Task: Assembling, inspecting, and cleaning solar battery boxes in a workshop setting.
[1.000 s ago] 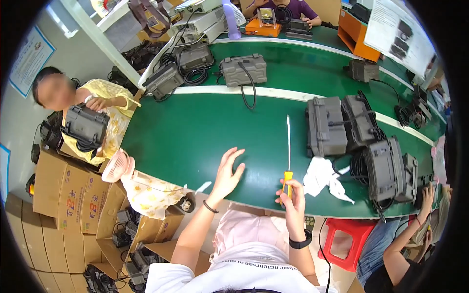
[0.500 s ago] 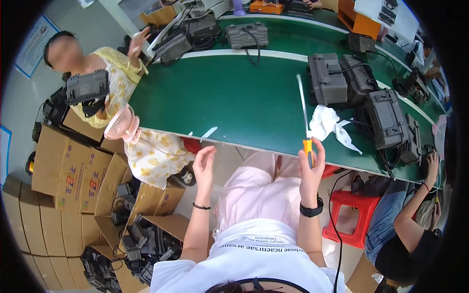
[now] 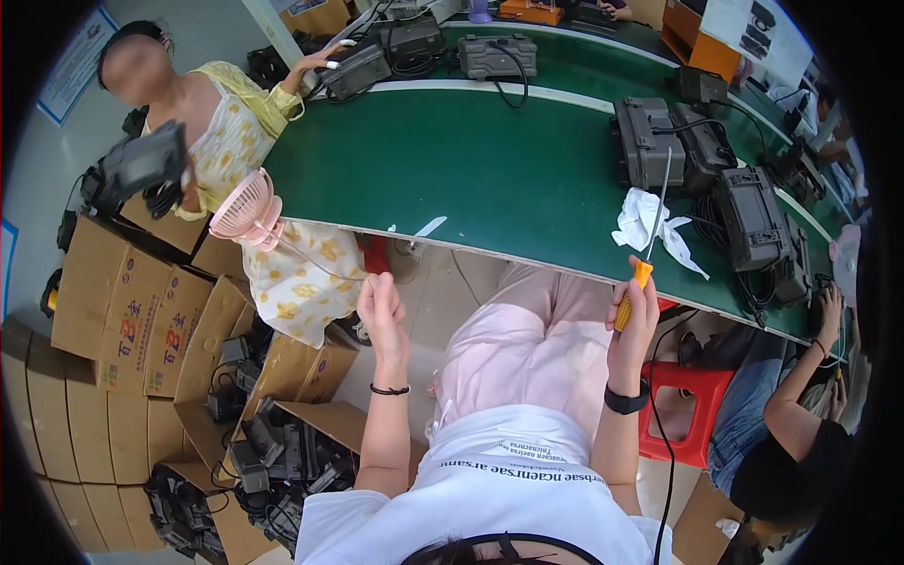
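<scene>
My right hand [image 3: 637, 325] grips the yellow-and-black handle of a screwdriver [image 3: 655, 221] at the table's near edge. Its long metal shaft points up and away, over a crumpled white cloth [image 3: 645, 218] on the green table. My left hand [image 3: 382, 315] is raised in front of the table edge with its fingers curled in, and nothing shows in it. Nearest to it on the table lies a small white strip [image 3: 431, 226]. Dark grey latched plastic cases [image 3: 650, 141] with black cables stand beyond the cloth, on the right.
A pink fan [image 3: 247, 209] is at the table's left corner. Beyond it, a person in yellow holds a dark case [image 3: 141, 165]. Cardboard boxes [image 3: 122, 311] and open cartons of cases line the left. At right are a red stool [image 3: 692, 414] and another seated person.
My right hand has moved right with the screwdriver, which now tilts more. My left fingers have curled in. The person in yellow has lowered a raised hand onto a case.
</scene>
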`<state>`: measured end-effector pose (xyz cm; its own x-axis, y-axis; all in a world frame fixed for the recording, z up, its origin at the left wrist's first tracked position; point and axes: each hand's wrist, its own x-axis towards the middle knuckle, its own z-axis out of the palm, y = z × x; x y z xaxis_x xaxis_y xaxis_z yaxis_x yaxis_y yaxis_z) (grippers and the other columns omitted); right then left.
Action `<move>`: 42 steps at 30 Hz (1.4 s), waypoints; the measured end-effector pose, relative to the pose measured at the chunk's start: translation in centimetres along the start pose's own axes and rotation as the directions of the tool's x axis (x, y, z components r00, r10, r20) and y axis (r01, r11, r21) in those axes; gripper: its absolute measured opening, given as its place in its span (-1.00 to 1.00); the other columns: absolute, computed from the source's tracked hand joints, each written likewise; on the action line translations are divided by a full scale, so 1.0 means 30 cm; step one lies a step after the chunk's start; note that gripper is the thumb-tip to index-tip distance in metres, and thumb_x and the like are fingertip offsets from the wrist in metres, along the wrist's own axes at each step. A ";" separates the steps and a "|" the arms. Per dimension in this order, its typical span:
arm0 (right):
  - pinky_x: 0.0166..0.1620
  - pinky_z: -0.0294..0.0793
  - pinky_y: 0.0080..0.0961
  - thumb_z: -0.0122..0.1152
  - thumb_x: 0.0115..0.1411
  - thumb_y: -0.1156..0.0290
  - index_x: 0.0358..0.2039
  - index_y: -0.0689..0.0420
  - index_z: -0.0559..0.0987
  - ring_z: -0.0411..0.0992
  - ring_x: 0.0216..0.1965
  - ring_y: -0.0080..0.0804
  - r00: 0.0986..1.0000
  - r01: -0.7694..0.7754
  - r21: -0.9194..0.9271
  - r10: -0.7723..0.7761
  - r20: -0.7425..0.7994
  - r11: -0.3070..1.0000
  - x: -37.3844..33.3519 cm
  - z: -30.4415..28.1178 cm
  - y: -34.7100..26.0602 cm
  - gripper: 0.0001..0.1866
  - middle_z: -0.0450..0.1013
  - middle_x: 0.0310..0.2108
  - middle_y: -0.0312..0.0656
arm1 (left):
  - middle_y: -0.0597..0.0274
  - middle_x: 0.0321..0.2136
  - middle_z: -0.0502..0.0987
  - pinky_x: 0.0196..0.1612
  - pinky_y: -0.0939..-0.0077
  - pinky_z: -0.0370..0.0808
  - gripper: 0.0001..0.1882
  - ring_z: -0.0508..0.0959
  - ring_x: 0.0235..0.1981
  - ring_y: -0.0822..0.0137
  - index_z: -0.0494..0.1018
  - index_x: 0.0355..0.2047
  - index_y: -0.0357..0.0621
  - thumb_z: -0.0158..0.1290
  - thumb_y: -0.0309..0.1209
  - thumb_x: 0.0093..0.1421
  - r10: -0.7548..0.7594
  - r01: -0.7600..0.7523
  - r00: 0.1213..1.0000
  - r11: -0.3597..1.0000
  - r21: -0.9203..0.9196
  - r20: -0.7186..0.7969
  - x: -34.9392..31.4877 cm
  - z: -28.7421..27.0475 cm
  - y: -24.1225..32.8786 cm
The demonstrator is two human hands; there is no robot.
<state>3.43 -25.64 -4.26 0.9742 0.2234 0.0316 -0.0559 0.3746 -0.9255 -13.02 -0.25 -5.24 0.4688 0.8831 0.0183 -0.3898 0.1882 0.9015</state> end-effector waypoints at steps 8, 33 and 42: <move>-0.61 0.15 -0.77 -0.06 0.42 0.31 0.20 0.19 0.36 0.20 -0.65 -0.71 1.000 0.008 -0.014 -0.008 0.001 1.000 -0.036 0.023 -0.039 -0.60 0.26 -0.52 -0.36 | 0.54 -0.60 0.14 -0.66 0.65 0.04 -0.42 0.09 -0.64 0.63 -0.05 -0.59 0.01 0.18 -0.71 0.13 0.464 -0.433 0.884 0.853 -0.290 0.045 -0.147 0.176 0.196; -0.62 0.14 -0.77 -0.09 0.42 0.35 0.20 0.22 0.35 0.17 -0.66 -0.71 1.000 0.016 0.023 -0.016 0.006 1.000 0.100 0.064 -0.071 -0.60 0.25 -0.52 -0.35 | 0.45 -0.73 0.05 -0.74 0.67 -0.10 -0.55 0.02 -0.81 0.61 0.03 -0.78 -0.07 0.03 -0.84 -0.19 0.956 -0.457 0.194 0.285 -0.842 0.219 -0.210 0.655 0.488; -0.60 0.15 -0.76 -0.03 0.41 0.33 0.19 0.20 0.37 0.19 -0.63 -0.72 0.996 -0.075 -0.200 0.085 0.041 0.977 0.318 0.139 -0.008 -0.60 0.28 -0.52 -0.38 | 0.48 -0.73 -0.09 -0.76 0.61 -0.18 -0.30 -0.06 -0.81 0.58 -0.01 -0.73 0.00 0.31 0.04 0.01 0.774 -0.619 0.333 0.610 -0.494 0.539 0.059 0.771 0.496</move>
<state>11.82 -19.85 -2.17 0.9561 0.2914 -0.0315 -0.0840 0.1695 -0.9819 0.36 -5.83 18.20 0.2816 0.2078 0.9368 -0.9197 -0.2198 0.3252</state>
